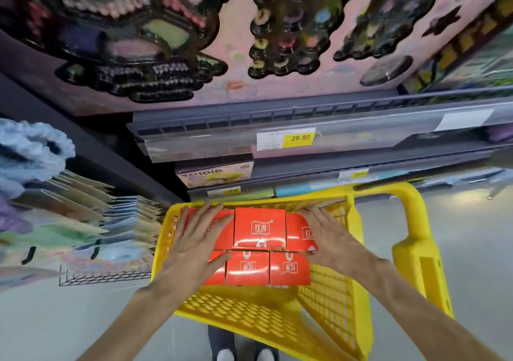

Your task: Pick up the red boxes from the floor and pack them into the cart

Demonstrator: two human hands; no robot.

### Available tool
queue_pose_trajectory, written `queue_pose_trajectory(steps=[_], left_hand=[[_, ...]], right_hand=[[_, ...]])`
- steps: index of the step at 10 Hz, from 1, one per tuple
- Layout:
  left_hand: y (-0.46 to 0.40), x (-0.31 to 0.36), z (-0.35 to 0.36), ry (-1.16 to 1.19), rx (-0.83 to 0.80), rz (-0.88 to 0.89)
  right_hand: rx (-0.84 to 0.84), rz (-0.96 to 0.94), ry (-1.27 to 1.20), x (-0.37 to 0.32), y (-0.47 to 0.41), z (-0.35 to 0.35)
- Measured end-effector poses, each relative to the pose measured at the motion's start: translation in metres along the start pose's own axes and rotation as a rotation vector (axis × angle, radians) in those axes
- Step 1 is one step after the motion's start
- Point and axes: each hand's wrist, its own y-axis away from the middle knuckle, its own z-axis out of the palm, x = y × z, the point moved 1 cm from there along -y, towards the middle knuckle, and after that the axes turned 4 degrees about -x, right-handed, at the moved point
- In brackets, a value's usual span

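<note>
I am pressing my left hand [194, 245] and right hand [329, 235], fingers spread flat, on the red boxes [259, 228] filling the yellow cart [333, 299]. Beyond my fingertips, the shelf [305, 138] with its price tag [286, 138] is blocking the cart.

red boxes [259, 228]: six glossy, white logo and Chinese characters on top | pose: flat, two rows of three, edges touching | place: far end of yellow plastic cart [330, 299], lattice walls, near part bare
</note>
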Motion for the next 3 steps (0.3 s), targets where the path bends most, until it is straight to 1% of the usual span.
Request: queue_pose_trajectory(steps=[2, 3], left_hand=[[0.000, 0.006, -0.009, -0.046, -0.021, 0.006], [0.005, 0.013, -0.023, -0.017, -0.028, 0.007]], right_hand=[[0.003, 0.016, 0.032, -0.004, 0.000, -0.006], [-0.043, 0.046, 0.012, -0.008, 0.012, -0.019]])
